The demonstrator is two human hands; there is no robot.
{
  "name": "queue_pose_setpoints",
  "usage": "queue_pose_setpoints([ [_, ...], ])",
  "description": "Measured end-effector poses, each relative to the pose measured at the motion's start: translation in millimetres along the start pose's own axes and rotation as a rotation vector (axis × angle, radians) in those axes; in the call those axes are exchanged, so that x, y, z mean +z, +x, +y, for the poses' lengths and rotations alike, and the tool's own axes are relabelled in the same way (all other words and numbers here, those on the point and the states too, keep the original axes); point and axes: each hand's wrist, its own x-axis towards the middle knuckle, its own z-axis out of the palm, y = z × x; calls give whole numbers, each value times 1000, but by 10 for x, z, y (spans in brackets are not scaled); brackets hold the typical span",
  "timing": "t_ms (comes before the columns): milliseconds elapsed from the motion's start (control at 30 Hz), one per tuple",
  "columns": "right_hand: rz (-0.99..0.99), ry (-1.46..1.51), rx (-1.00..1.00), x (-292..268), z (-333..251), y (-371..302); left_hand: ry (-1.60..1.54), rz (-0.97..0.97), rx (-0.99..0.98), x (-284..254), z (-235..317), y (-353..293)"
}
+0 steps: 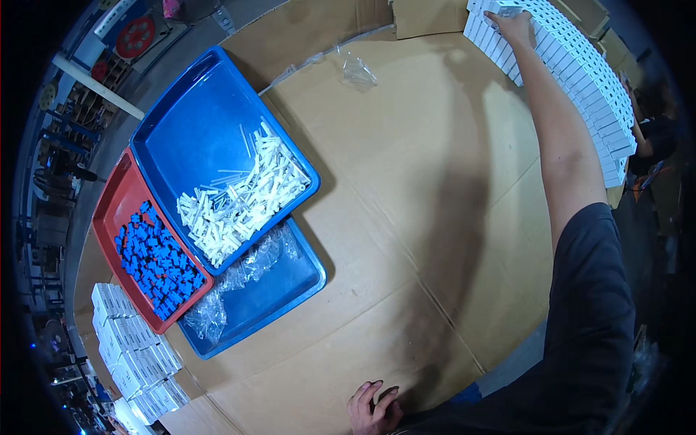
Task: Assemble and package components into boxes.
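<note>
trays (181, 138): left | stacked boxes (580, 87): far right | cardboard (377, 181): between them

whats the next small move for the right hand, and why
Probably steady the small pale box against its neighbours before letting go: the right hand spans it at the far end of the stacked white boxes, while the left hand appears empty.

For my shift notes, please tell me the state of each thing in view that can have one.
Upper blue tray: partly filled with white pieces
Red tray: partly filled with blue pieces
Lower blue tray: partly covered, clear plastic inside
Right white boxes: stacked
Left white boxes: stacked
Loose plastic: crumpled
Left hand: half curled, apparently empty
Right hand: at right boxes, grip unclear
</note>
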Motion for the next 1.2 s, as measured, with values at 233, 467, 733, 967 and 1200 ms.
queue_pose_setpoints([
  [233, -99, -1, -26, 104, 27, -36, 35, -5, -63, 5, 19, -49],
  [467, -158, -37, -45, 109, 113, 116, 18, -11, -23, -29, 29, -11],
  [733, -40, -46, -155, -233, 215, -453, -5, 42, 15, -49, 90, 52],
  [967, -373, 645, -595, -976, -111, -2401, -82, 37, -116, -176, 77, -96],
  [1200, -996, 727, -707, -2730, 32, -4709, -201, 212, 7, -90, 37, -209],
])
